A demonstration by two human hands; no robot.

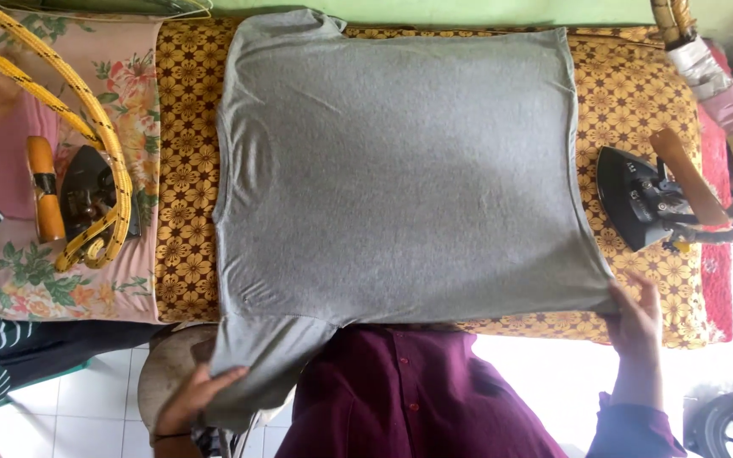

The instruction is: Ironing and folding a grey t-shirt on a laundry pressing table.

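Two irons (638, 199), floral cloth (142, 102)

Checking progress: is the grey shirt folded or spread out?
Spread flat: the grey T-shirt lies open across the patterned cloth, both hands holding its near edge.

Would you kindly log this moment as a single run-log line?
left hand: holds sleeve of grey T-shirt | right hand: on shirt's hem corner | shirt: flat on patterned ironing table | iron: beside right hand
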